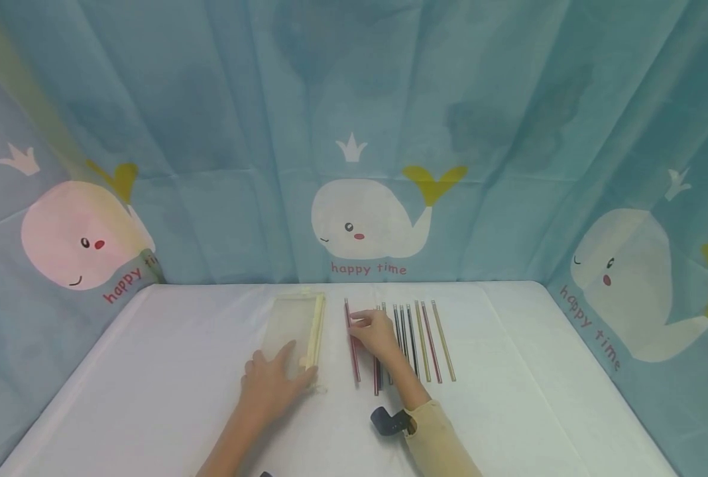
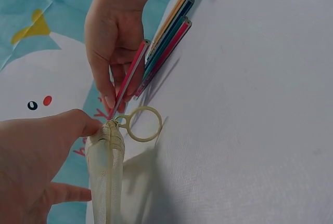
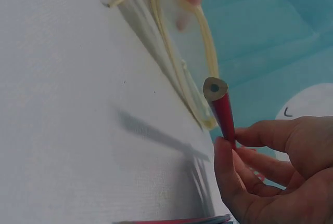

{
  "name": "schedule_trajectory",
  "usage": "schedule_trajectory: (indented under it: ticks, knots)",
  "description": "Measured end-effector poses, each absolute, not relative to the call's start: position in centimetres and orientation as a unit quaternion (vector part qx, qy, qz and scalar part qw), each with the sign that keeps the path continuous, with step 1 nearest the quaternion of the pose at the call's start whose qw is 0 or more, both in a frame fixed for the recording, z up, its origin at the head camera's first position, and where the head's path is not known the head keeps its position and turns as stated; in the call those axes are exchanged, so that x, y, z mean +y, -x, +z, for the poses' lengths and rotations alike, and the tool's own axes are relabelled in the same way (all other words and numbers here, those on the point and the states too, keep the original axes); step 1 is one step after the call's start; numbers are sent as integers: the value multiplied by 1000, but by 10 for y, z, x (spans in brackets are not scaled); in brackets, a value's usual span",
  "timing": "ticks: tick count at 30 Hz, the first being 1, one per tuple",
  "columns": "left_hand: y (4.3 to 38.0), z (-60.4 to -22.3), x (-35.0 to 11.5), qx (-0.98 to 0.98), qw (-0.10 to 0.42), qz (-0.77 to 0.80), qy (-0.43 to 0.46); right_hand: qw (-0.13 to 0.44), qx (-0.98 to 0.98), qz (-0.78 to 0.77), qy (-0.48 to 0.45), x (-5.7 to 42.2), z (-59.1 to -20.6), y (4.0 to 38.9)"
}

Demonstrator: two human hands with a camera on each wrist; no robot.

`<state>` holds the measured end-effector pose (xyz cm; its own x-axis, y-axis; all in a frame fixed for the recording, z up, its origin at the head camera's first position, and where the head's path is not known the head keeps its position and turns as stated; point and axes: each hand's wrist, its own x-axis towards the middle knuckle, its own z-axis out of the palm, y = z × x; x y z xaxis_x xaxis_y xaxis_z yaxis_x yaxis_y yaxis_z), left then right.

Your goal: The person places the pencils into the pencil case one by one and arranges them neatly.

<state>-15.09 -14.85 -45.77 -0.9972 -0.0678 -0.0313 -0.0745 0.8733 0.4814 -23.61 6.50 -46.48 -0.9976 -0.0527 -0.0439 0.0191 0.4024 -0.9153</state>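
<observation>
A translucent mesh zip pouch [image 1: 291, 315] with pale yellow edging is on the table's left-middle part. My left hand [image 1: 273, 384] grips its near end, thumb on the zipper side. A pale ring [image 2: 144, 124] hangs from that end in the left wrist view. To the right of the pouch, my right hand [image 1: 378, 334] pinches a red pencil [image 1: 354, 361] between thumb and fingertips. The right wrist view shows this pencil [image 3: 223, 112] end-on, unsharpened, with the pouch [image 3: 182, 52] behind it. Several more pencils [image 1: 427, 341] lie side by side beneath and beyond my right hand, some of them hidden.
White cloth covers the table [image 1: 509, 397]. A blue curtain [image 1: 240, 132] printed with whales hangs behind it and along both sides. A black wrist camera [image 1: 390, 421] sits at my right cuff.
</observation>
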Motion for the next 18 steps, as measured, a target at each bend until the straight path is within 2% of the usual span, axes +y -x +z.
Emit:
schedule_trajectory:
  ticks: [18]
  knots:
    - [153,-458,-149,965,15,261,31,52,812,-579,45,61,-463,232]
